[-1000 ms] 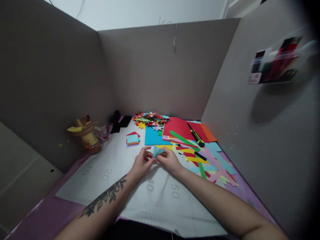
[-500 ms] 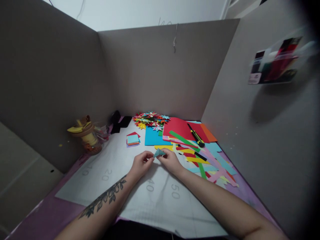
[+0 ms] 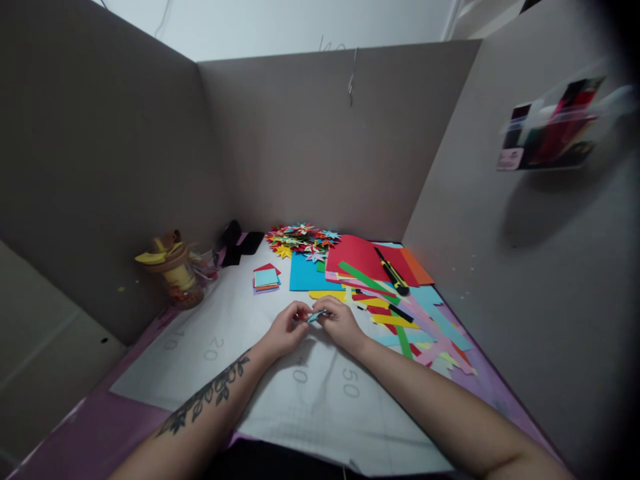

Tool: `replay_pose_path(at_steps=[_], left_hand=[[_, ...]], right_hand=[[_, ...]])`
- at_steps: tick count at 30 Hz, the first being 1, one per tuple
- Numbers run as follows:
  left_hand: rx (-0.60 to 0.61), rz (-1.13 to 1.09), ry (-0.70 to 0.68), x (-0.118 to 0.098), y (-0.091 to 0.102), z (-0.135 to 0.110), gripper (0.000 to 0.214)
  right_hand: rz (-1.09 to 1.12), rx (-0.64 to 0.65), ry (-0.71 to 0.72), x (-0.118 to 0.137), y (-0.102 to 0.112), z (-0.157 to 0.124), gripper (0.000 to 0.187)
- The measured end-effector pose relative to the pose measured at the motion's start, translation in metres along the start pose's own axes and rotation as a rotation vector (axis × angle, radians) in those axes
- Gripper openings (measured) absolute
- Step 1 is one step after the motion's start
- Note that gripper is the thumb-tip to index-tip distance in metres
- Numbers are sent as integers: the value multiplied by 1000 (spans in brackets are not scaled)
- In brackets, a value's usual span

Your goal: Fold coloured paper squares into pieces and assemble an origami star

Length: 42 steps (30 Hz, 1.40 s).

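Observation:
Between my two hands is a small folded piece of light blue paper (image 3: 316, 316), partly covered by fingers. My left hand (image 3: 289, 327) pinches its left end. With bent fingers, my right hand (image 3: 339, 323) grips the other end. Both hands are held just above the white sheet (image 3: 270, 400), which has large numbers along its front. Beyond my left hand lies a stack of small coloured paper squares (image 3: 266, 278), a light blue one on top.
Coloured paper strips (image 3: 400, 317) lie scattered at right. A yellow-and-black utility knife (image 3: 393, 272) rests on red paper (image 3: 350, 253). Folded paper stars (image 3: 300, 240) are heaped at the back. A decorated pot (image 3: 177, 273) stands at left. Grey panels (image 3: 320, 140) enclose the table.
The folded blue paper has turned from a raised triangle to a flatter, edge-on view. My right fingers have curled further over it, while my forearms stay nearly in place.

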<state>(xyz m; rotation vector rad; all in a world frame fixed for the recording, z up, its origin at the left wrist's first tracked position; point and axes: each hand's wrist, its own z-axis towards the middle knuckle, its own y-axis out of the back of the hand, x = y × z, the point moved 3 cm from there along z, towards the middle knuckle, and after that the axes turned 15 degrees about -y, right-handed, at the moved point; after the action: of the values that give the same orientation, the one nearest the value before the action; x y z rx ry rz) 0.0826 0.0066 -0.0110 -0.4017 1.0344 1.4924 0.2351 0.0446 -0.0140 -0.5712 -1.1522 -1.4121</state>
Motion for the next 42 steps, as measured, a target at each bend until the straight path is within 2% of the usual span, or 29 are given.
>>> replay_pose_path(at_steps=[5, 11, 19, 24, 29, 32, 36, 42], left_hand=[[15, 22, 14, 1, -1, 0, 13], [23, 136, -98, -6, 1, 2, 3], [-48, 168, -142, -10, 4, 4, 5], [-121, 140, -127, -7, 9, 4, 11], [-129, 102, -136, -6, 9, 4, 17], [-162, 74, -74, -3, 10, 3, 16], [-206, -29, 97, 3, 10, 2, 8], [-223, -146, 145, 9, 7, 2, 14]], right_hand=[[-1, -6, 25, 1, 0, -2, 27], [8, 1, 33, 3, 0, -3, 32], [88, -13, -231, 4, 2, 0, 8], [249, 50, -420, 0, -3, -1, 9], [353, 100, -476, -1, -8, -2, 10], [377, 122, -484, -1, -10, -3, 9], [350, 124, -462, 2, -10, -4, 9], [285, 122, -397, 4, -10, -4, 8]])
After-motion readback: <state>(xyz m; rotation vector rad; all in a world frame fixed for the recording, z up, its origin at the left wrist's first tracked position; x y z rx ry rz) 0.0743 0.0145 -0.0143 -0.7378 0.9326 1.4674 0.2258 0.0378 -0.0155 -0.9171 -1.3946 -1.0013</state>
